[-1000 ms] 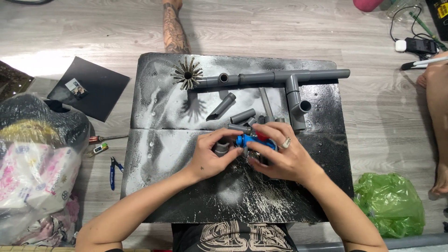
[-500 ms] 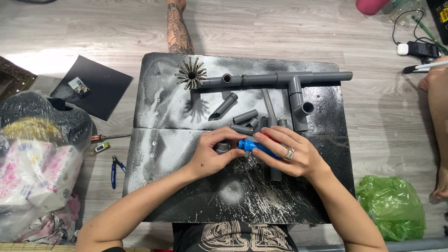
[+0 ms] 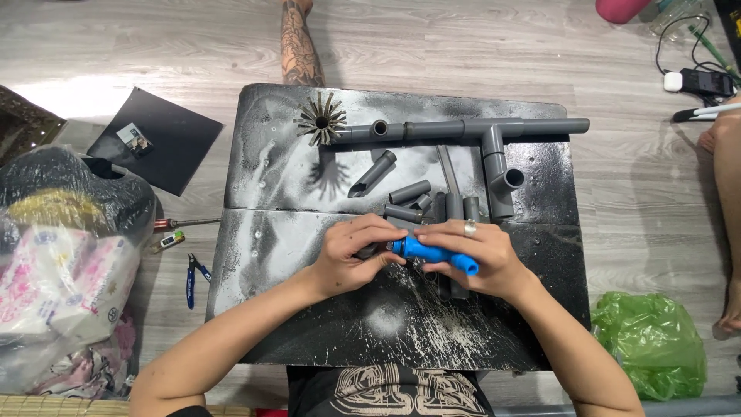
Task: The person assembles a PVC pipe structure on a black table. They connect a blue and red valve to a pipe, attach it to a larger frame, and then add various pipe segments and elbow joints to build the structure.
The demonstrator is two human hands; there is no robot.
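My right hand grips the blue handle of a tool, with a ring on one finger. My left hand is closed around a short grey pipe piece at the tool's tip; most of that piece is hidden by my fingers. Both hands are over the middle of a black board spattered with white. Just beyond my fingers lie several short grey pipe pieces. Farther back lies a long grey pipe assembly with T-joints and a side branch, with a spiky cut end at its left.
A loose angled pipe piece lies on the board. Left of the board on the wooden floor are blue-handled pliers, a screwdriver, a black sheet and a full plastic bag. A green bag sits right. Another person's leg is beyond the board.
My hands have shifted a little left and nearer to me. The blue handle has turned and now lies almost level, sticking out to the right from under my right hand.
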